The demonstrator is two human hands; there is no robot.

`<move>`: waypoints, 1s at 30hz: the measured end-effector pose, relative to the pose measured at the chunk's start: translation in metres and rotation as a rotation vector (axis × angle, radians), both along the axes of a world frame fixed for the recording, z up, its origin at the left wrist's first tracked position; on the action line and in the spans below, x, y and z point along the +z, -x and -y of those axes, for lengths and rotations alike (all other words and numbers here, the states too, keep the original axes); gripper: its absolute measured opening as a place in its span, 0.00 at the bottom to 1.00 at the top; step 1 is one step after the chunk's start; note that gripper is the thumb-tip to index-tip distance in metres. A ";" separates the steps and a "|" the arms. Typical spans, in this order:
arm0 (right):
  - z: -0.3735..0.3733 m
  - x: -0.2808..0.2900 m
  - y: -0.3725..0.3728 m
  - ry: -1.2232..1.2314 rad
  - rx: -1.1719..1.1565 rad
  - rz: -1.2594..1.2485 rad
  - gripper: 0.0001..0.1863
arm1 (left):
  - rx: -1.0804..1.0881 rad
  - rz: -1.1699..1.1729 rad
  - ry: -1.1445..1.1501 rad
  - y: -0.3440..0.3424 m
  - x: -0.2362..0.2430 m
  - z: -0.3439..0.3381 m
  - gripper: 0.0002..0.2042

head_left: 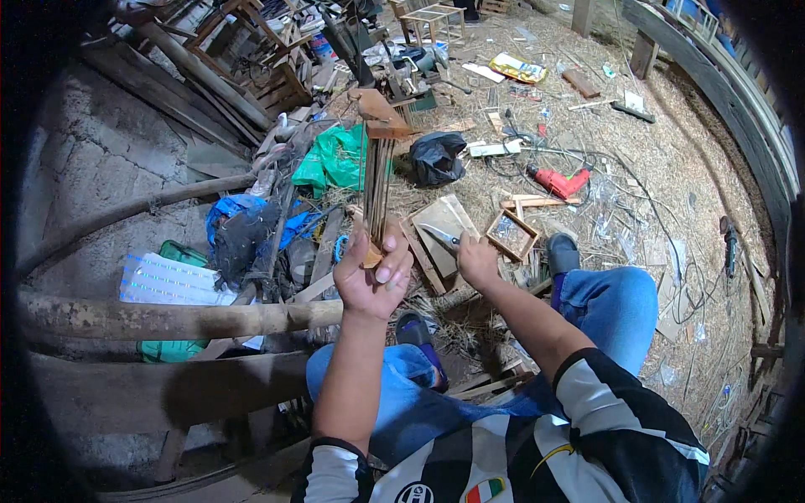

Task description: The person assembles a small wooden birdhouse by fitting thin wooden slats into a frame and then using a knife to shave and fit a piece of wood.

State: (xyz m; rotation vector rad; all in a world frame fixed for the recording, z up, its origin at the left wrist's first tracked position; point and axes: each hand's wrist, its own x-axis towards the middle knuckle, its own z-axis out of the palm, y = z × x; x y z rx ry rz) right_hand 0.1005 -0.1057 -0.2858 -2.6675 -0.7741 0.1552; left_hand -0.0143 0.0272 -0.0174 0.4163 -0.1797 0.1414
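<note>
My left hand (367,283) is raised in front of me, its fingers closed round the lower end of a small wooden frame (387,127). The frame has an orange-brown wooden block on top and several thin, dark rods or strings running down to a smaller wooden piece by my fingertips. My right hand (480,265) is closed on a knife (438,233), whose pale blade points left, toward the frame but apart from it. Beneath the blade lies a flat wooden board (447,220). A small open wooden box (512,235) lies just right of that hand.
A red power drill (560,181) with a trailing cable lies at the right. Ahead are a black plastic bag (438,158) and a green plastic sheet (331,159). A bamboo pole (184,318) crosses the left side. Wood scraps and shavings cover the ground.
</note>
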 end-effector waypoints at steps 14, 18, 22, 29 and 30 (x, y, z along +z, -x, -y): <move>-0.002 0.230 -0.049 -0.973 -0.066 0.362 0.08 | 0.144 -0.211 -0.178 -0.003 0.008 0.002 0.17; 0.024 0.326 -0.021 -0.986 0.361 0.829 0.12 | 0.134 -0.149 -0.250 -0.007 -0.006 -0.003 0.17; 0.039 0.340 0.000 -0.791 0.537 1.056 0.15 | 0.237 -0.168 -0.187 -0.007 0.009 0.010 0.23; 0.045 0.319 0.020 -1.047 0.399 -0.163 0.10 | 0.611 -0.116 -0.539 -0.011 0.004 0.022 0.38; 0.043 0.316 0.026 -1.077 0.266 -0.556 0.13 | 0.616 -0.108 -0.564 -0.010 0.003 0.023 0.39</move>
